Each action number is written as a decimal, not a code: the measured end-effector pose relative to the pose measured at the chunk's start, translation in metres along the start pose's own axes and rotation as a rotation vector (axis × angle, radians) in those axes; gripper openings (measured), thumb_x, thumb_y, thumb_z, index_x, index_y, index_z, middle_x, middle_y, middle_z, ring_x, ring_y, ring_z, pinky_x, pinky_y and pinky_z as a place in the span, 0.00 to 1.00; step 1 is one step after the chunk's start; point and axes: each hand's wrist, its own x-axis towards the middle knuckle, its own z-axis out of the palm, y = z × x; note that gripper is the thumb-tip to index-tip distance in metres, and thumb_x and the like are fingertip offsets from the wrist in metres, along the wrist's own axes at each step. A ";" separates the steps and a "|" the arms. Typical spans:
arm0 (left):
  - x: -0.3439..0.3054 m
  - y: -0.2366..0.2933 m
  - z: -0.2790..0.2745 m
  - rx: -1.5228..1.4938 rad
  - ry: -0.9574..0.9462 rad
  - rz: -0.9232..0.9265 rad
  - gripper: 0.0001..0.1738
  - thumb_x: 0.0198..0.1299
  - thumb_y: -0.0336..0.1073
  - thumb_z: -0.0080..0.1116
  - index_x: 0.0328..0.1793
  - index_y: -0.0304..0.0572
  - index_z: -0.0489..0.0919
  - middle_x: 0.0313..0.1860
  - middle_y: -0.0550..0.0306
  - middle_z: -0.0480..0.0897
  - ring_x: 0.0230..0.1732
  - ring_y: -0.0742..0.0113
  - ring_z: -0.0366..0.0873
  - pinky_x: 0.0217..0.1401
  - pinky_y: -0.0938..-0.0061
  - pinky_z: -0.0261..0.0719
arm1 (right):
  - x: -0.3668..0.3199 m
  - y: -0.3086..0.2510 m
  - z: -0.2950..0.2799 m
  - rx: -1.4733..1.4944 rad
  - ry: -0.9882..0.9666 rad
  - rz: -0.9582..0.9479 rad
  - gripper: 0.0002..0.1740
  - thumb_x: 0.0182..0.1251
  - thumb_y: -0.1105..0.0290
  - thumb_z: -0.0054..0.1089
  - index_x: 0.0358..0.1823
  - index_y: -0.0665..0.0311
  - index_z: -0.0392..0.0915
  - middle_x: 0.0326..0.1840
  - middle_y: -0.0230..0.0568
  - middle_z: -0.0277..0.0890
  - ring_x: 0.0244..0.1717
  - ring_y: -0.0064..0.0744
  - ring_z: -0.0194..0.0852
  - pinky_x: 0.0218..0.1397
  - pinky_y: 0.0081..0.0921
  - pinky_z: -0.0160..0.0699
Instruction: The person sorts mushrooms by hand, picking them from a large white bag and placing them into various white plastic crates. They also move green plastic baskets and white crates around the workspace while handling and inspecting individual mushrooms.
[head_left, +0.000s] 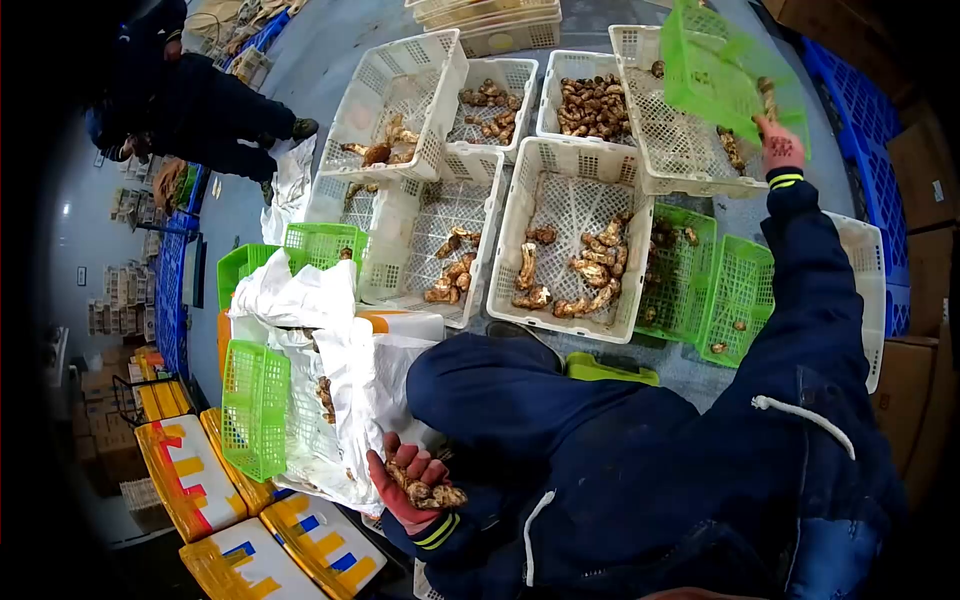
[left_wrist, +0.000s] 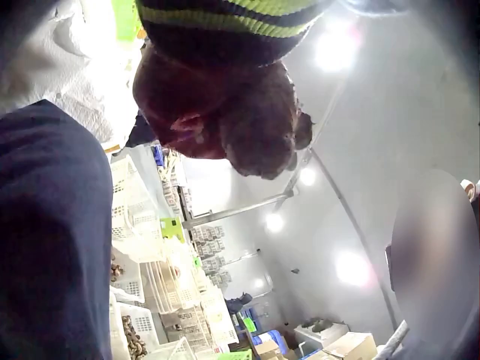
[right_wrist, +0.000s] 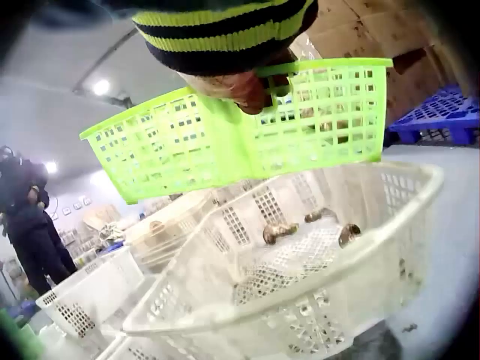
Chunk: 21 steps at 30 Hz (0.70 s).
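My left hand (head_left: 398,503) grips brown-and-white mushrooms (head_left: 440,495) beside my lap, fingers curled over them. In the left wrist view the hand (left_wrist: 180,101) is dark, with a rounded shape past its fingers. My right arm stretches far forward. There the right hand (head_left: 782,148) grips the near edge of a bright green plastic basket (right_wrist: 225,150), which is tilted over a white crate (right_wrist: 285,315). A long mushroom (head_left: 767,98) shows right at its fingertips in the head view. A few mushrooms (right_wrist: 279,232) lie in that white crate.
More white crates (head_left: 570,150) with mushrooms stand ahead, and green baskets (head_left: 742,270) sit at right. A white cloth (head_left: 310,290) drapes over containers on my left, near taped foam boxes (head_left: 190,470). Another person (head_left: 190,110) stands at the far left. Blue pallets (head_left: 860,150) line the right.
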 end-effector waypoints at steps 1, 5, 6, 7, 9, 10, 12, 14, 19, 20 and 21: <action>0.001 -0.001 0.000 0.002 0.000 -0.005 0.24 0.62 0.52 0.40 0.51 0.42 0.72 0.18 0.69 0.58 0.16 0.78 0.51 0.19 0.81 0.52 | 0.011 0.007 -0.005 -0.005 0.020 -0.002 0.17 0.55 0.75 0.43 0.44 0.48 0.72 0.34 0.37 0.75 0.36 0.40 0.74 0.35 0.33 0.73; 0.005 -0.007 0.003 0.002 -0.002 -0.009 0.23 0.62 0.52 0.40 0.51 0.42 0.71 0.18 0.69 0.58 0.15 0.79 0.51 0.18 0.81 0.52 | 0.040 0.015 -0.022 -0.038 0.093 -0.067 0.15 0.55 0.74 0.43 0.42 0.47 0.73 0.31 0.37 0.73 0.36 0.39 0.74 0.35 0.33 0.72; 0.005 -0.007 0.003 0.015 0.018 0.002 0.23 0.62 0.52 0.41 0.51 0.41 0.71 0.18 0.69 0.58 0.15 0.78 0.51 0.18 0.81 0.53 | 0.045 0.014 -0.024 -0.042 0.090 -0.072 0.16 0.55 0.74 0.43 0.42 0.47 0.72 0.31 0.37 0.73 0.35 0.40 0.74 0.35 0.33 0.72; 0.004 -0.007 0.003 0.015 0.022 -0.001 0.23 0.62 0.52 0.41 0.51 0.41 0.71 0.18 0.69 0.58 0.15 0.78 0.51 0.18 0.81 0.53 | 0.047 0.014 -0.024 -0.045 0.084 -0.079 0.16 0.55 0.74 0.43 0.42 0.46 0.72 0.31 0.37 0.73 0.35 0.40 0.73 0.35 0.33 0.72; 0.002 -0.004 0.001 -0.006 0.059 0.010 0.23 0.62 0.52 0.41 0.51 0.42 0.71 0.18 0.69 0.58 0.15 0.78 0.52 0.18 0.81 0.53 | 0.051 0.011 -0.017 -0.053 0.082 -0.106 0.17 0.56 0.74 0.42 0.43 0.45 0.71 0.32 0.36 0.73 0.35 0.40 0.73 0.35 0.34 0.72; 0.002 -0.003 0.001 -0.008 0.048 0.006 0.23 0.62 0.52 0.41 0.52 0.42 0.71 0.19 0.69 0.59 0.16 0.78 0.53 0.18 0.81 0.53 | 0.054 0.012 -0.006 -0.034 0.098 -0.099 0.17 0.56 0.75 0.42 0.44 0.45 0.71 0.33 0.36 0.73 0.36 0.40 0.73 0.35 0.33 0.72; 0.001 -0.003 0.002 -0.002 0.067 0.014 0.23 0.62 0.53 0.41 0.52 0.42 0.71 0.19 0.69 0.60 0.16 0.78 0.53 0.19 0.81 0.54 | 0.059 0.008 0.007 -0.011 0.111 -0.092 0.18 0.56 0.75 0.42 0.45 0.44 0.71 0.33 0.35 0.74 0.36 0.40 0.73 0.36 0.33 0.73; 0.003 -0.003 0.003 0.004 0.084 0.022 0.24 0.62 0.53 0.40 0.52 0.42 0.71 0.19 0.69 0.60 0.16 0.78 0.54 0.19 0.81 0.54 | 0.060 0.004 0.015 -0.041 0.083 -0.044 0.19 0.56 0.76 0.41 0.47 0.44 0.70 0.35 0.35 0.74 0.37 0.40 0.73 0.37 0.32 0.73; 0.011 -0.007 0.005 0.039 0.076 -0.008 0.23 0.62 0.53 0.41 0.51 0.44 0.71 0.18 0.69 0.60 0.16 0.78 0.54 0.18 0.81 0.55 | 0.060 0.009 0.016 -0.060 0.072 -0.056 0.20 0.57 0.76 0.41 0.48 0.44 0.70 0.38 0.35 0.74 0.38 0.40 0.74 0.39 0.31 0.73; 0.012 -0.007 0.004 0.040 0.077 -0.009 0.23 0.62 0.53 0.41 0.51 0.44 0.71 0.18 0.69 0.60 0.16 0.78 0.54 0.18 0.81 0.55 | 0.061 0.009 0.013 -0.048 0.091 -0.063 0.20 0.57 0.76 0.40 0.49 0.44 0.70 0.38 0.35 0.74 0.39 0.40 0.74 0.39 0.31 0.73; 0.014 -0.006 0.002 0.065 -0.001 -0.032 0.23 0.62 0.52 0.42 0.52 0.43 0.72 0.20 0.69 0.63 0.18 0.79 0.57 0.20 0.81 0.57 | 0.062 0.010 0.012 -0.048 0.091 -0.063 0.20 0.57 0.76 0.40 0.49 0.44 0.70 0.38 0.35 0.74 0.39 0.40 0.74 0.39 0.31 0.73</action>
